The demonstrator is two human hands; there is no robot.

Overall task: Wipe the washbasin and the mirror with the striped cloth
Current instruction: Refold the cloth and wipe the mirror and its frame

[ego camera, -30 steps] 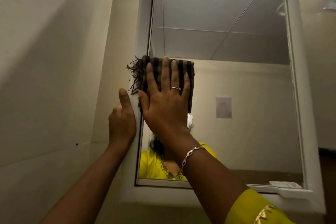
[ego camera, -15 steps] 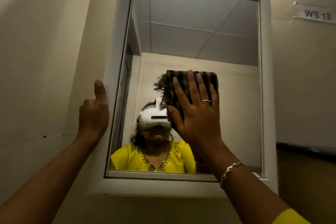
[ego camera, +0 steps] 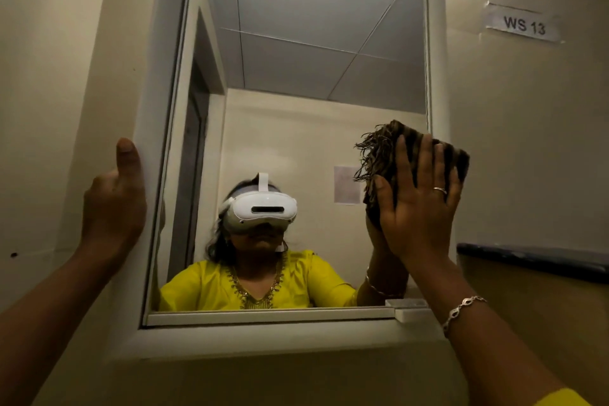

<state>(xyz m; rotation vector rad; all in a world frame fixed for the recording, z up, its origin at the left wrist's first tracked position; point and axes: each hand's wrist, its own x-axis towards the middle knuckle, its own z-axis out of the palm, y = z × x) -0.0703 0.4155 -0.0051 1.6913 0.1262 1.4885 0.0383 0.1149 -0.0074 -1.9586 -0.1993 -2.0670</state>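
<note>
Striped cloth [ego camera: 425, 155], brown with darker bands and a ragged fringe hanging off its left edge, sits folded into a thick pad at the right side of the mirror [ego camera: 296, 76], against the glass and overlapping the white frame [ego camera: 155, 109]. The right hand [ego camera: 417, 204] presses it flat, fingers spread wide, not curled around it. The left hand [ego camera: 113, 204] rests on the frame's left edge, thumb up and fingers loosely curled, holding nothing.

On the cream wall [ego camera: 527, 142] at upper right I see a small white paper label [ego camera: 524, 24] printed "WS 13". Lower on the right, a dark blue ledge [ego camera: 540, 260] runs along the wall.
</note>
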